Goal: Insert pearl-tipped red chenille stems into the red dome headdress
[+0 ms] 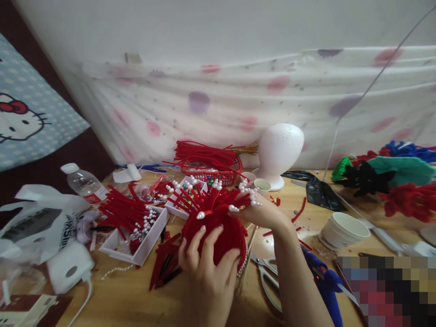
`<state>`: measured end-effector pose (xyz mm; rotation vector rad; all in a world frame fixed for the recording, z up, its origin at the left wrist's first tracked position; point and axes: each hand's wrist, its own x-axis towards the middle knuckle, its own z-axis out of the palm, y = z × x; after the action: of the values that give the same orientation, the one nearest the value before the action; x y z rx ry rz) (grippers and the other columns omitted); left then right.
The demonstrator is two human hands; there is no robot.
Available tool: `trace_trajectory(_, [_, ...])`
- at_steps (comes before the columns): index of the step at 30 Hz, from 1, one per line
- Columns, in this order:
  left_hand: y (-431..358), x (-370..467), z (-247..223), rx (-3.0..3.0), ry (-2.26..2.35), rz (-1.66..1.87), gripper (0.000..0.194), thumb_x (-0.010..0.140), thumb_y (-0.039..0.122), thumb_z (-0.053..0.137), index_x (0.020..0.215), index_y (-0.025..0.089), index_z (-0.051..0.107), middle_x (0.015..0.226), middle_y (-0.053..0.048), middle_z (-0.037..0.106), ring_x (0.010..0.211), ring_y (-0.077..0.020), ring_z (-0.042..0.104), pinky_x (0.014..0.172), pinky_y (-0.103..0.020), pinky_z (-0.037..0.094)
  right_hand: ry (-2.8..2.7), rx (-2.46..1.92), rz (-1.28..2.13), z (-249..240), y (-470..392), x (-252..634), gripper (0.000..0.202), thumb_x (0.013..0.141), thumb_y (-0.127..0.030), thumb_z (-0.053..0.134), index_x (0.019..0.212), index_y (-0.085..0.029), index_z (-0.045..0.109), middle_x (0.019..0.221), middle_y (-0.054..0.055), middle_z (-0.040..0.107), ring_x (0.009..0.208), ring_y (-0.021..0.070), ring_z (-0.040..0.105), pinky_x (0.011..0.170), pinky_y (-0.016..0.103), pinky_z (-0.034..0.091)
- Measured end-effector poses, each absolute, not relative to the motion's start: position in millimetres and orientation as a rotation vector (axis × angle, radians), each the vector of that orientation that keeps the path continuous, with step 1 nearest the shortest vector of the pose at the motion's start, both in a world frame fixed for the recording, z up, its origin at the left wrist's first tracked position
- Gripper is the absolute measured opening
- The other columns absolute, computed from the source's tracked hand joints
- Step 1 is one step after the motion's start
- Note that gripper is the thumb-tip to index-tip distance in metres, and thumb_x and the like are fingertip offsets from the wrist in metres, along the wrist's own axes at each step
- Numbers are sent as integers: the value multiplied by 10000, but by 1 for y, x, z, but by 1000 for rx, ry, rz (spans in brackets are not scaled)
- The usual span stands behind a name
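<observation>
A red fuzzy headpiece (218, 238) is in front of me, with pearl-tipped red stems (185, 200) fanning out along its far side and a string of pearls down its right edge. Fingers curved, my left hand (207, 270) grips its near, rounded face, the thumb to the right. My right hand (260, 211) reaches round to the far right side, against the stems there; its fingertips are hidden behind them. Just right of the headpiece lie scissors (267, 277). Further right is a blue glue gun (322, 281) with a small red light.
At left, a white tray (155, 238) holds pearl-tipped red stems; a bottle (85, 181) and white adapter (70, 268) are nearby. Behind stand a red basket (211, 175) of stems and a white foam head (281, 152). Paper cups (344, 229) and fuzzy flowers (412, 200) are at right.
</observation>
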<state>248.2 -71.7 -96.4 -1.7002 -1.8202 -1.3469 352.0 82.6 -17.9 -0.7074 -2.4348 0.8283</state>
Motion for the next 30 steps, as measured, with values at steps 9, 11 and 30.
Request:
trace_trajectory(9, [-89,236,-89,-1918,-1416,-1596,193,872,262,652,691,315,696,634,131,716,847,-167,644,1150,-486,93,-2445,-756,756,-21,84,351,115,792,-238,621,837,-220,725,846,23,738,826,204,639,805,343,513])
trace_trajectory(11, [-92,235,-91,-1947,-1456,-1578,170,870,267,657,709,306,695,676,134,733,843,-160,663,1162,-491,56,-2450,-804,758,-22,85,352,105,776,-234,637,827,-221,728,816,20,739,809,210,643,782,344,519])
trace_trajectory(30, [-69,217,-73,-2018,-1730,-684,400,921,407,514,1294,280,583,1070,-114,473,946,-267,437,837,-465,383,-2326,-731,983,-11,88,384,157,797,-282,659,902,-192,733,868,16,742,801,174,648,743,298,499])
